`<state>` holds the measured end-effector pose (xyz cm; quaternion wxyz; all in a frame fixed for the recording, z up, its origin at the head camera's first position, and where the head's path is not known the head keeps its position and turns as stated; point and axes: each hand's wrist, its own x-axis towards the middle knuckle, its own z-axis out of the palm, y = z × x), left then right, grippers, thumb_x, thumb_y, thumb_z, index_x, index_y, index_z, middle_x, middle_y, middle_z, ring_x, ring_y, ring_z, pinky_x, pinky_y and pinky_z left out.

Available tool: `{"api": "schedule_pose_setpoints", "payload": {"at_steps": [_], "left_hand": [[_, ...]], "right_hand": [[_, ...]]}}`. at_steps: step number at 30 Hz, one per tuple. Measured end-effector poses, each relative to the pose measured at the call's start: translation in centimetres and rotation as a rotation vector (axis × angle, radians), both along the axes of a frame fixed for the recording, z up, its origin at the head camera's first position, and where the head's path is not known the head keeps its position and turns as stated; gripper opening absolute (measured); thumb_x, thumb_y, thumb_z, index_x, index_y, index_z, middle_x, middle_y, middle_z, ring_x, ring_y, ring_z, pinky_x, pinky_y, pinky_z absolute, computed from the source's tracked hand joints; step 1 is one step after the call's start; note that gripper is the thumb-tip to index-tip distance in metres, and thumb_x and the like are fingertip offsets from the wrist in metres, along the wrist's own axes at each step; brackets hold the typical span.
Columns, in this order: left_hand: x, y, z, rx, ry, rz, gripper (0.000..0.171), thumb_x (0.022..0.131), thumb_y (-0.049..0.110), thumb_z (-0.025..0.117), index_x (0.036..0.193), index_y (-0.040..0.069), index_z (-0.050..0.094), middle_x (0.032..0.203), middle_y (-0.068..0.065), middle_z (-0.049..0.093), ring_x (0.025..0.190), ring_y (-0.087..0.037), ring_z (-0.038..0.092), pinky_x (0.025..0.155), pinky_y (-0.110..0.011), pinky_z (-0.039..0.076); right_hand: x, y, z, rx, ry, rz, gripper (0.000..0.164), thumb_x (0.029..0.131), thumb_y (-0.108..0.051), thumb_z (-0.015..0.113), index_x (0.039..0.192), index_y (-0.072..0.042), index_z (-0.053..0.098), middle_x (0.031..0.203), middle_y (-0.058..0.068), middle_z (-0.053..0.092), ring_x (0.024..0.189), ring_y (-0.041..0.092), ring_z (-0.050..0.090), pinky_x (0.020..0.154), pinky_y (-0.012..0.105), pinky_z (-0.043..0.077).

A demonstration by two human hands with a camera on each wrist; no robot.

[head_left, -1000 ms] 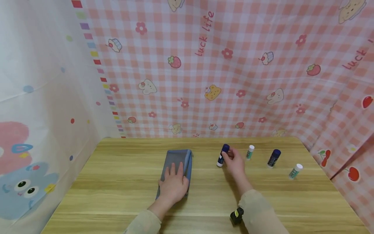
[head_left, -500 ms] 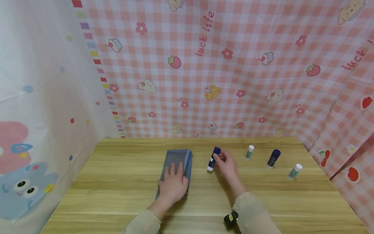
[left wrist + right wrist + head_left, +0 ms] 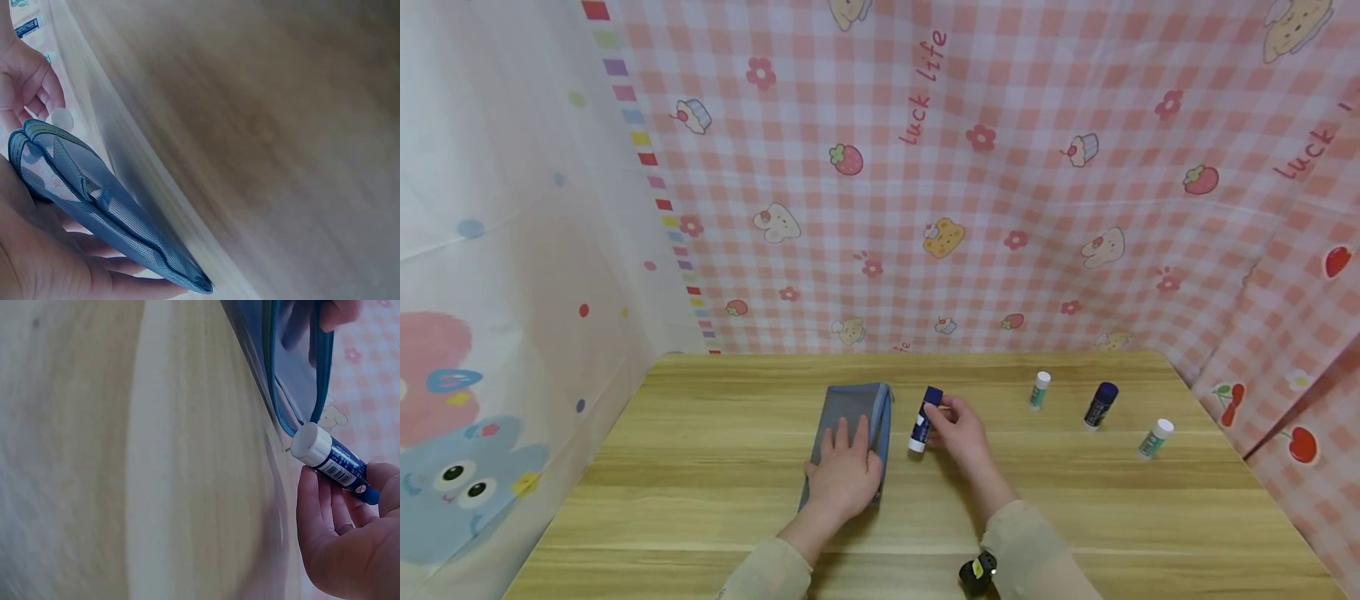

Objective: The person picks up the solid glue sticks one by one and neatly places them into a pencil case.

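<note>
My left hand [image 3: 844, 477] lies spread over a grey-blue mesh zipper pouch [image 3: 850, 404], its fingers straight and the thumb by the zipped side. In the left wrist view the mouth of the pouch [image 3: 94, 187] gapes along its zipper. My right hand [image 3: 962, 432] pinches a dark blue glue stick [image 3: 924, 421] between thumb and fingers, just right of the pouch. It tilts with its blue cap up and its white base down. The right wrist view has the glue stick's white end [image 3: 312, 445] close to the blue rim of the pouch opening [image 3: 322, 375].
To the right on the wooden table [image 3: 700, 467] stand a small white-capped glue stick [image 3: 1040, 390], a larger dark blue one [image 3: 1101, 406] and another white-capped one [image 3: 1155, 438]. A black device [image 3: 977, 573] sits at my right wrist. Patterned cloth [image 3: 880, 208] hangs behind the table.
My right hand has carried the dark blue glue stick left and toward me, up near the pouch. The left hand has stayed on the pouch; the other glue sticks have not moved.
</note>
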<state>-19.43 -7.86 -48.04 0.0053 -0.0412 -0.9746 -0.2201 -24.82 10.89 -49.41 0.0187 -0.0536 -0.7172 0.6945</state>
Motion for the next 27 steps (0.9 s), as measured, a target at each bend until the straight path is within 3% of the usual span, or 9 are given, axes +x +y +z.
{"api": "schedule_pose_setpoints", "payload": {"at_steps": [8, 20, 27], "left_hand": [[0.0, 0.1, 0.0, -0.001, 0.003, 0.002, 0.059, 0.097, 0.029, 0.039, 0.153, 0.010, 0.039, 0.155, -0.024, 0.032, 0.140, -0.049, 0.027, 0.090, -0.082, 0.028], [-0.2, 0.1, -0.2, 0.003, 0.009, 0.012, 0.060, 0.096, 0.032, 0.038, 0.153, 0.011, 0.039, 0.155, -0.024, 0.032, 0.139, -0.050, 0.028, 0.090, -0.082, 0.028], [-0.1, 0.2, 0.0, 0.012, 0.013, 0.021, 0.058, 0.098, 0.032, 0.039, 0.152, 0.010, 0.041, 0.154, -0.025, 0.033, 0.139, -0.050, 0.029, 0.089, -0.082, 0.028]], "right_hand": [[0.4, -1.3, 0.0, -0.023, -0.025, 0.038, 0.033, 0.097, -0.011, 0.063, 0.119, 0.012, 0.056, 0.090, 0.015, 0.064, 0.064, 0.018, 0.064, 0.063, 0.040, 0.059], [0.2, -2.9, -0.1, 0.041, -0.076, 0.098, 0.042, 0.097, -0.016, 0.063, 0.126, 0.012, 0.053, 0.095, 0.019, 0.063, 0.069, 0.017, 0.064, 0.062, 0.038, 0.059], [-0.5, -3.6, -0.2, 0.097, -0.118, 0.123, 0.038, 0.098, -0.017, 0.062, 0.125, 0.009, 0.056, 0.093, 0.016, 0.062, 0.069, 0.017, 0.063, 0.061, 0.035, 0.059]]}}
